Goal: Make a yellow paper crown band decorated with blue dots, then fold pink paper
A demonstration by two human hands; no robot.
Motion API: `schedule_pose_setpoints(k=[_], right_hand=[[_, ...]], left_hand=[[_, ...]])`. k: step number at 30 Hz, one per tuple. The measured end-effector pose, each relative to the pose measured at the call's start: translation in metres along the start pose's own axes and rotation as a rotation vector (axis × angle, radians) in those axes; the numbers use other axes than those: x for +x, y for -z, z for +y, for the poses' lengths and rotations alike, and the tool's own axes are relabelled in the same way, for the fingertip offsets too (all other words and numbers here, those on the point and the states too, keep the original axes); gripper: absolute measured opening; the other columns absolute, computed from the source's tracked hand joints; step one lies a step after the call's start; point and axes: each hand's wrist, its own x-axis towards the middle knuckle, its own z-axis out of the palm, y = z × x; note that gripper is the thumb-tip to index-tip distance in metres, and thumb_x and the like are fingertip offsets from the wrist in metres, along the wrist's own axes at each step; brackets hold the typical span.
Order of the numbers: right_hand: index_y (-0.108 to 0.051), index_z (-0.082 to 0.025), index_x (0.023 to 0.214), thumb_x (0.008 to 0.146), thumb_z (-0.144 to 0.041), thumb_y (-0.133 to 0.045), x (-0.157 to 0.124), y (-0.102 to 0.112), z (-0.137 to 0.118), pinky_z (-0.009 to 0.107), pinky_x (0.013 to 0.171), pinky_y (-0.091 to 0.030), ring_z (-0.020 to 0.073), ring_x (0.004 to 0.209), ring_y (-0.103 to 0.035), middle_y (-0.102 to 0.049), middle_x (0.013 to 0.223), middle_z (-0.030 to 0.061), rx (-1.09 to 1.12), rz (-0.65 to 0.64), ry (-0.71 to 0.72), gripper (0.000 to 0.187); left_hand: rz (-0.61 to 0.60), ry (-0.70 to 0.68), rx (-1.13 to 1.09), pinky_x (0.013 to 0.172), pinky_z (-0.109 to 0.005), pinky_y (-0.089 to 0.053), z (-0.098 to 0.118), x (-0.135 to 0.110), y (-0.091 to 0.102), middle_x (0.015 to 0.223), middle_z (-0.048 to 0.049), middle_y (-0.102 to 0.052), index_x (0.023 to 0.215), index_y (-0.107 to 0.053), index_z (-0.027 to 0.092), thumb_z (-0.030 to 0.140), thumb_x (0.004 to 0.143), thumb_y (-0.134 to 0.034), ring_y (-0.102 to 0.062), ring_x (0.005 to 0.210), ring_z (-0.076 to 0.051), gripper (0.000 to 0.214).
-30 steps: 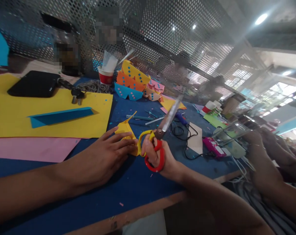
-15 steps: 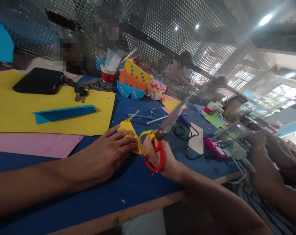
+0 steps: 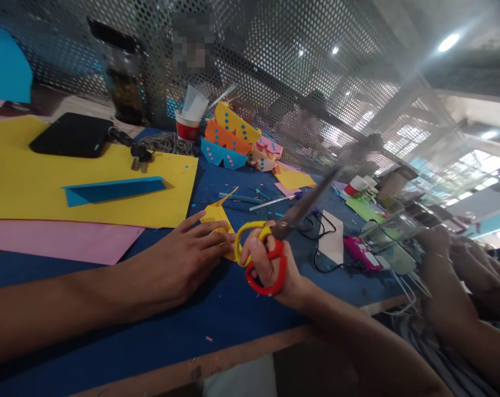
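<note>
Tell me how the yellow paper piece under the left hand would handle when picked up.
The yellow paper piece would probably be light, being small and thin. Its narrow projecting strip could bend easily. With the left hand resting on it, it likely won't slide freely.

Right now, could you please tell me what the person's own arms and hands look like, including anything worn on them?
The left hand and right hand are bare, with no gloves, rings, watch or bracelet visible. The left forearm and right forearm are slender and uncovered, with no sleeves in view.
</note>
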Motion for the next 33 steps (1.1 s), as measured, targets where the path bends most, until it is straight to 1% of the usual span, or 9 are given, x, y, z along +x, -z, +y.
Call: schedule_pose_setpoints(k=[3, 7, 11, 15, 19, 23, 26, 28, 33], right_hand=[[-0.059, -0.020, 0.081, 0.105, -0.039, -0.052, 0.001, -0.001, -0.003, 0.023, 0.058, -0.048, 0.0100, 0.056, -0.056, -0.059, 0.074, -0.0015, -0.002, -0.023, -0.028, 0.032], [-0.059, -0.020, 0.079, 0.107, -0.042, -0.046, 0.002, -0.001, -0.005, 0.025, 0.060, -0.049, 0.0115, 0.059, -0.056, -0.061, 0.077, 0.0012, -0.024, 0.074, 0.015, 0.038], [-0.057, -0.021, 0.080, 0.106, -0.040, -0.046, 0.004, 0.002, -0.004, 0.026, 0.060, -0.049, 0.0121, 0.059, -0.056, -0.059, 0.075, 0.0004, -0.048, 0.050, -0.021, 0.034], [-0.057, -0.021, 0.080, 0.106, -0.039, -0.047, 0.005, 0.005, -0.002, 0.027, 0.065, -0.051, 0.0132, 0.062, -0.057, -0.060, 0.075, 0.0012, -0.061, 0.119, 0.018, 0.034], [-0.057, -0.022, 0.079, 0.105, -0.036, -0.046, 0.004, 0.006, -0.002, 0.027, 0.065, -0.049, 0.0137, 0.062, -0.056, -0.058, 0.072, 0.0000, -0.102, 0.075, 0.007, 0.032], [-0.056, -0.022, 0.076, 0.106, -0.038, -0.045, 0.004, 0.006, -0.003, 0.027, 0.062, -0.050, 0.0124, 0.058, -0.056, -0.062, 0.074, 0.0017, -0.084, 0.139, 0.013, 0.036], [-0.057, -0.021, 0.077, 0.106, -0.038, -0.046, 0.004, 0.006, -0.003, 0.025, 0.058, -0.048, 0.0119, 0.056, -0.055, -0.059, 0.070, -0.0001, -0.050, 0.081, -0.018, 0.035], [-0.058, -0.021, 0.078, 0.106, -0.037, -0.044, 0.004, 0.006, -0.003, 0.026, 0.060, -0.048, 0.0118, 0.056, -0.055, -0.059, 0.070, -0.0006, -0.052, 0.058, -0.008, 0.035], [-0.058, -0.021, 0.076, 0.106, -0.039, -0.045, 0.003, 0.006, -0.002, 0.027, 0.065, -0.050, 0.0137, 0.062, -0.058, -0.062, 0.074, 0.0015, -0.094, 0.088, 0.020, 0.036]], left_hand=[[0.007, 0.019, 0.003, 0.125, -0.046, -0.024, 0.001, 0.000, -0.001, 0.135, -0.0032, -0.074, 0.127, -0.068, 0.027, 0.018, 0.101, -0.048, -0.060, 0.134, -0.026, 0.035], [0.015, -0.002, 0.024, 0.125, -0.047, -0.023, -0.001, -0.001, -0.004, 0.136, -0.0029, -0.074, 0.127, -0.068, 0.028, 0.016, 0.100, -0.048, -0.061, 0.132, -0.026, 0.036], [0.044, 0.025, 0.046, 0.126, -0.046, -0.019, -0.003, -0.003, -0.009, 0.140, 0.0000, -0.072, 0.132, -0.068, 0.031, 0.014, 0.099, -0.049, -0.060, 0.134, -0.025, 0.041], [0.026, 0.008, 0.050, 0.126, -0.045, -0.018, -0.004, -0.005, -0.009, 0.143, 0.0011, -0.070, 0.134, -0.066, 0.031, 0.016, 0.102, -0.047, -0.058, 0.135, -0.024, 0.041], [0.038, 0.009, 0.050, 0.126, -0.044, -0.017, -0.004, -0.004, -0.008, 0.143, 0.0009, -0.071, 0.134, -0.066, 0.030, 0.017, 0.103, -0.047, -0.058, 0.135, -0.024, 0.038], [0.011, -0.022, 0.065, 0.125, -0.044, -0.018, -0.004, -0.003, -0.006, 0.144, 0.0010, -0.070, 0.139, -0.062, 0.030, 0.017, 0.103, -0.047, -0.059, 0.135, -0.024, 0.041], [0.022, -0.009, 0.058, 0.126, -0.045, -0.017, -0.005, -0.004, -0.007, 0.144, 0.0003, -0.070, 0.137, -0.065, 0.029, 0.015, 0.102, -0.048, -0.058, 0.136, -0.025, 0.041], [0.038, -0.012, 0.066, 0.127, -0.045, -0.017, -0.006, -0.004, -0.009, 0.143, 0.0005, -0.071, 0.136, -0.065, 0.030, 0.015, 0.101, -0.049, -0.058, 0.136, -0.025, 0.041], [0.012, -0.028, 0.070, 0.126, -0.044, -0.017, -0.008, -0.005, -0.010, 0.145, 0.0011, -0.069, 0.136, -0.064, 0.031, 0.016, 0.102, -0.048, -0.058, 0.136, -0.024, 0.041]])
